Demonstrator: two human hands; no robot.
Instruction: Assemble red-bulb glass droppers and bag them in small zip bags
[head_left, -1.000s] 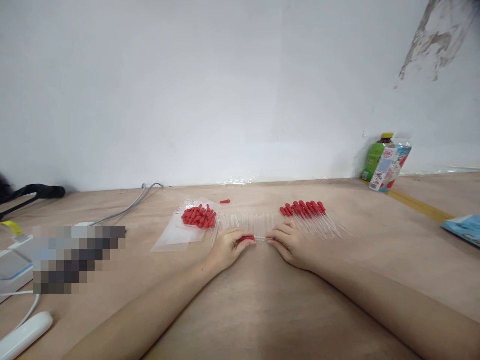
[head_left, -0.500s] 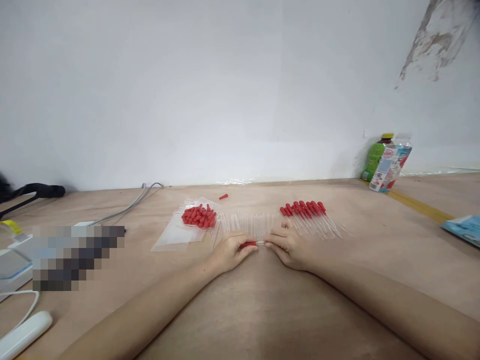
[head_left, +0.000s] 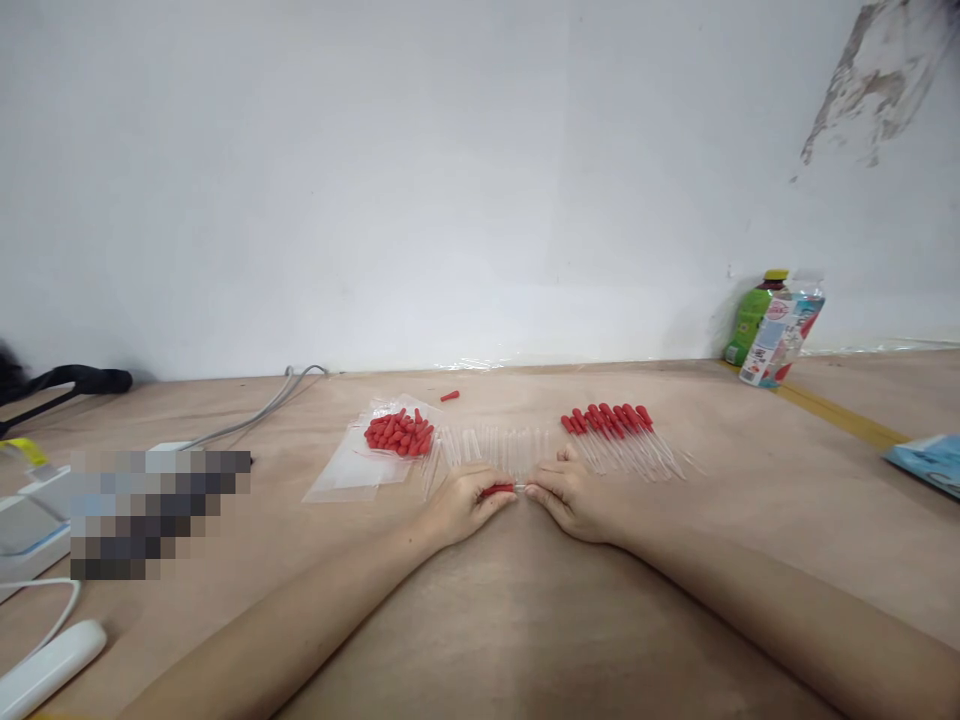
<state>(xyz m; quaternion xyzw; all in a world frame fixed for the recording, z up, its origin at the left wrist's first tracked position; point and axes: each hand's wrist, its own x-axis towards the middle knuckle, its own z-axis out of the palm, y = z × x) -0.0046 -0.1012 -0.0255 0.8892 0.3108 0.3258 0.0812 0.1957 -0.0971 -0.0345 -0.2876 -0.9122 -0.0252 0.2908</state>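
My left hand (head_left: pixel 461 503) pinches a red rubber bulb (head_left: pixel 497 489) at the middle of the table. My right hand (head_left: pixel 570 495) pinches the clear glass tube (head_left: pixel 520 487) that meets the bulb; the fingertips of both hands almost touch. Just behind the hands lies a row of bare clear tubes (head_left: pixel 491 446). A pile of loose red bulbs (head_left: pixel 399 433) rests on a clear plastic bag (head_left: pixel 352 468) to the left. To the right lies a row of finished droppers with red bulbs (head_left: pixel 619 431).
One stray red bulb (head_left: pixel 449 396) lies near the wall. Grey cables (head_left: pixel 259 410), white devices (head_left: pixel 37 515) and a white object (head_left: pixel 46 665) are at the left. Bottles (head_left: pixel 772 325) stand at the far right by the wall, a blue packet (head_left: pixel 926 460) at the right edge.
The two hands have drawn slightly closer together, the right one sliding left toward the bulb. Everything else on the table is unmoved.
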